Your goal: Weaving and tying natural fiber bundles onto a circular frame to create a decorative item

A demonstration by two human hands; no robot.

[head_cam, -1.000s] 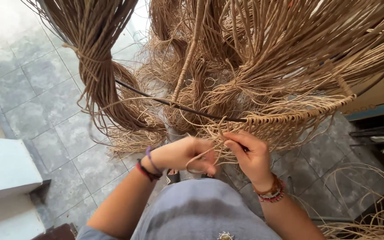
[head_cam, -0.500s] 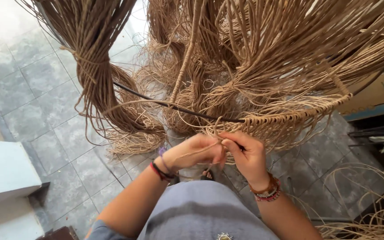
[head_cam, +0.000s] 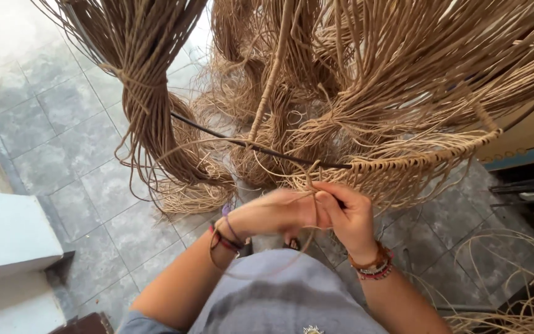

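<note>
While both hands met low in the middle of the view, just above the person's grey shirt (head_cam: pixel 279 297), they pinched a thin tan fibre strand (head_cam: pixel 312 185) between them. The left hand (head_cam: pixel 273 213) was closed around the strand with its fingers curled in, and the right hand (head_cam: pixel 347 213) gripped the same strand with thumb and forefinger pressed together, the two hands touching. The strand ran nearly upright from the fingers to the dark metal rod (head_cam: pixel 261 147), whose long axis lay on a slant from upper left to lower right, ending where the woven edge (head_cam: pixel 428 162) began. That woven edge continued the line upward to the right, so rod and edge together formed a shallow V with its lowest point just above the hands. A slack loop of the strand (head_cam: pixel 254 269) hung below the wrists, across the shirt. Thick bundles of hanging fibre (head_cam: pixel 149 99) dropped from above on the left, tied near the middle, with more loose bundles (head_cam: pixel 403 74) fanning out at the upper right. Grey floor tiles (head_cam: pixel 63 117) lay beneath. Against the picture half a second earlier, the left hand had moved rightward and closed against the right, and the loop under the wrists had grown larger; the rod and woven edge had kept their slant.
</note>
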